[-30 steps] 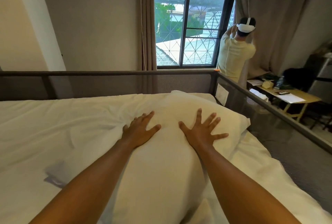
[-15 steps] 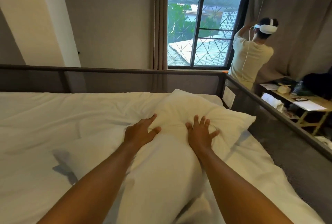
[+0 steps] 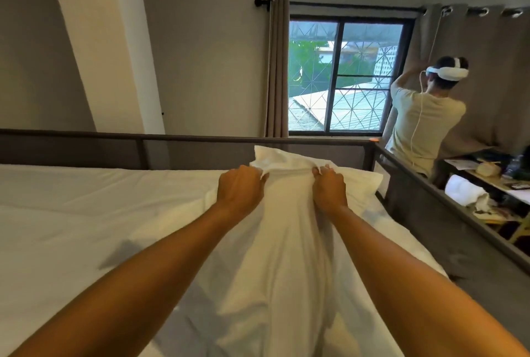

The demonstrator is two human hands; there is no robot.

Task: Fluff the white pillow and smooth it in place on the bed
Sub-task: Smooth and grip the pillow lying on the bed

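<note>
The white pillow [image 3: 289, 242] lies lengthwise on the bed [image 3: 86, 213], its far end raised near the headboard rail. My left hand [image 3: 239, 189] grips a bunch of the pillow's fabric on the left of its far end. My right hand [image 3: 329, 189] grips the fabric on the right, a short way from the left hand. Both fists are closed on the cloth, which is pulled up into a ridge between them. The pillow's near end runs down between my forearms.
A dark metal rail [image 3: 172, 138] borders the bed at the head and along the right side. Beyond it a person [image 3: 424, 124] in a headset stands at the curtain [image 3: 487, 75] by the window [image 3: 341, 75]. A cluttered table [image 3: 493, 184] stands at right.
My hands went from flat and spread on the pillow to closed fists bunching its fabric near the far end. The pillow's far end has lifted, and my view has tilted upward.
</note>
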